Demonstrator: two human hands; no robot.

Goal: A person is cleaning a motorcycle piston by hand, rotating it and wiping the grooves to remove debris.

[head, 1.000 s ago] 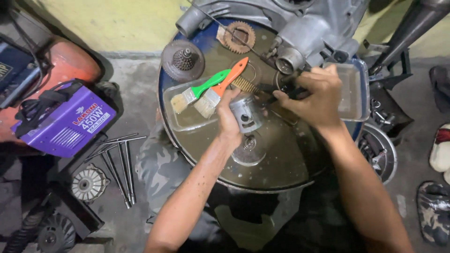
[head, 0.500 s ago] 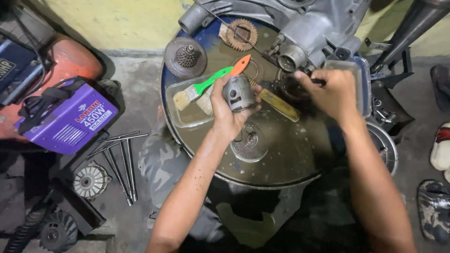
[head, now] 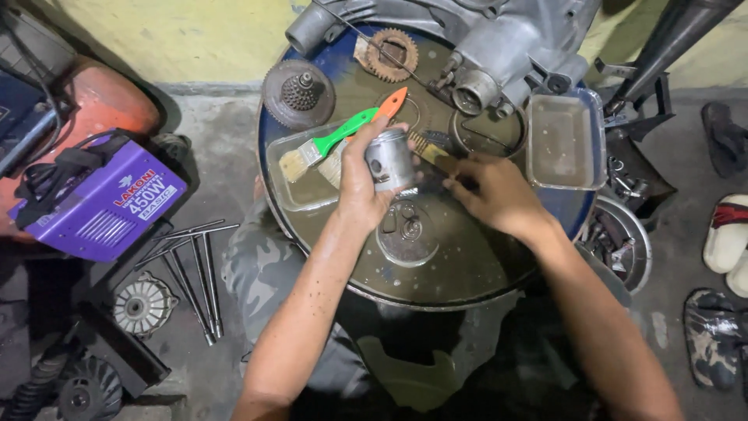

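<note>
My left hand (head: 360, 178) grips a grey metal piston (head: 391, 160) and holds it above the top of a round blue drum (head: 467, 269). My right hand (head: 499, 195) holds a wire brush with a yellowish handle (head: 427, 148), its bristle end against the piston's side. Just behind the left hand, a green-handled paintbrush (head: 323, 144) and an orange-handled one (head: 392, 101) lie across a clear shallow tray (head: 292, 195).
On the drum's far side sit a grey engine casing (head: 499, 39), a rusty sprocket (head: 392, 53), a dark gear cluster (head: 297, 93) and a clear tub (head: 565, 140). A purple welding machine (head: 97, 199), T-handle wrenches (head: 195, 269) and a finned part (head: 142, 306) lie on the floor at left. Sandals (head: 725, 234) lie at right.
My left hand lifted the piston off the drum top and tilted it up. My right hand drew back from the far tub with the wire brush and brought it to the piston.
</note>
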